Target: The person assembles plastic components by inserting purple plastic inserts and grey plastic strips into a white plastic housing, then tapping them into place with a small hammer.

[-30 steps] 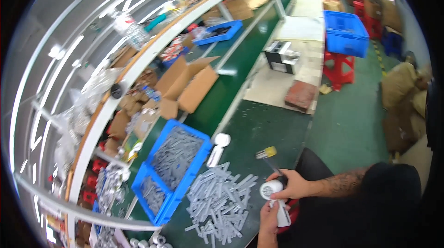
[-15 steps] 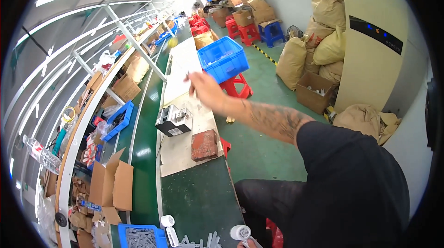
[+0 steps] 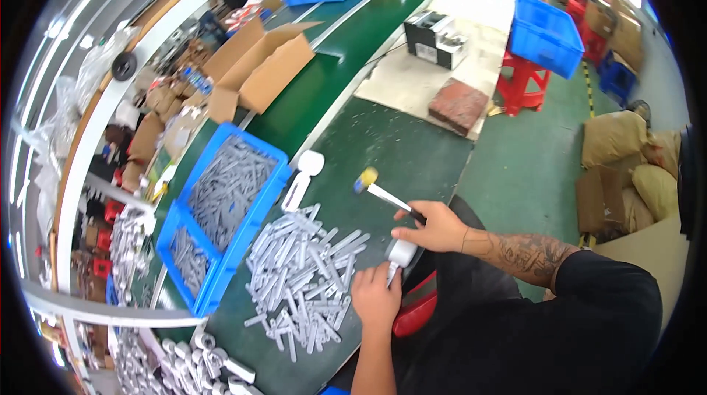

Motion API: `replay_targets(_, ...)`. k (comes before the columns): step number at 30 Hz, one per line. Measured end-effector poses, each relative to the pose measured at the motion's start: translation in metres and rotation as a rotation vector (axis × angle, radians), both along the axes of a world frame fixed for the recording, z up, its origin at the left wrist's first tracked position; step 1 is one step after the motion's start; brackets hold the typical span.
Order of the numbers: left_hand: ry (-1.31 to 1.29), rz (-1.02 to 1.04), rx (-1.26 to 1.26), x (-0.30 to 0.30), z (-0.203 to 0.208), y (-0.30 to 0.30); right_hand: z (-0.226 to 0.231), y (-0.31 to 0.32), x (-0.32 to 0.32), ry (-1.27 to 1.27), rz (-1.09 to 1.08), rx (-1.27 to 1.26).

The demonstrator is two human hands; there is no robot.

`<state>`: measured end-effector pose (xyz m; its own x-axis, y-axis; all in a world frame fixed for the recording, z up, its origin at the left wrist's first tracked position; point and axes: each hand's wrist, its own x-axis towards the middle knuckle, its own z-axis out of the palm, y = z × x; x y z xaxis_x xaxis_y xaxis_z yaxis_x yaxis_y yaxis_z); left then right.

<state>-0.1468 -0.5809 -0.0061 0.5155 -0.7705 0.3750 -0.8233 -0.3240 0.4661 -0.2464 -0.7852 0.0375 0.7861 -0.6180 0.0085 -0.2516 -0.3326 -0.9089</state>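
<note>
The hammer (image 3: 392,200) is up over the green table (image 3: 353,141), near its edge on the person's side. Its yellow and blue head, a bit blurry, points up and to the left, away from the person. Its long handle slants down to the right, and the black end goes into the right hand (image 3: 438,227). That hand is wrapped tight around the handle, with its back up and its wrist to the right. The right arm comes in from the right side, bent, with a black sleeve. The white fan (image 3: 401,252) is just below the right hand, by the table edge and near the lap. Its round head points up and a little right, and its thin part slants down to the left. The left hand (image 3: 376,296) is closed on that thin part, back up, with the arm coming straight up from below. I cannot tell if the right thumb touches the fan. Left of the left hand lies a messy pile of gray sticks (image 3: 302,277), and past it stands a blue bin (image 3: 243,251).
</note>
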Motion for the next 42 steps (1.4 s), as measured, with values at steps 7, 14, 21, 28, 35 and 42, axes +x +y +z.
replay_targets(7, 0.014, -0.031, -0.008, 0.004, -0.004, 0.009, -0.021, 0.020, 0.018, 0.049, 0.147, -0.079)
replay_targets(14, 0.336, 0.031, -0.144, 0.059, 0.008, 0.008, -0.044, 0.022, 0.033, -0.112, 0.122, -0.308)
replay_targets(21, 0.041, 0.482, 0.068, 0.174, -0.001, 0.013, -0.030, 0.019, 0.024, -0.016, 0.153, -0.231)
replay_targets(28, 0.045, 0.388, -0.054, 0.186, -0.018, 0.029, -0.044, 0.019, 0.028, -0.016, 0.162, -0.262)
replay_targets(35, 0.248, 0.200, -0.179, 0.061, 0.037, 0.043, -0.041, 0.017, 0.045, -0.024, 0.225, -0.207)
replay_targets(42, 0.120, 0.081, -0.117, 0.016, 0.012, 0.017, -0.038, 0.015, 0.039, 0.021, 0.181, -0.196)
